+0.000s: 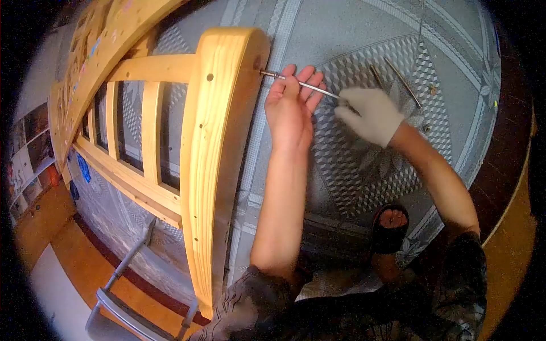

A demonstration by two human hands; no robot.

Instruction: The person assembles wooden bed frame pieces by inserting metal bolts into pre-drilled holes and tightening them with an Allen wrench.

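Observation:
A thin metal rod (314,88) runs from a hole in the side of a wooden post (219,102) out to the right. Its thicker end meets the wood. Palm up, my bare left hand (291,108) supports the rod near the post, thumb pressed over it and fingertips partly stretched. My right hand (372,115), in a pale glove, pinches the rod's outer end. What its fingertips cover there is hidden.
The post belongs to a slatted wooden frame (152,131). On the patterned carpet (341,34) right of my hands lie another metal rod (402,83) and small hardware (433,90). My sandalled foot (391,227) is below. A grey metal-framed chair (122,307) stands lower left.

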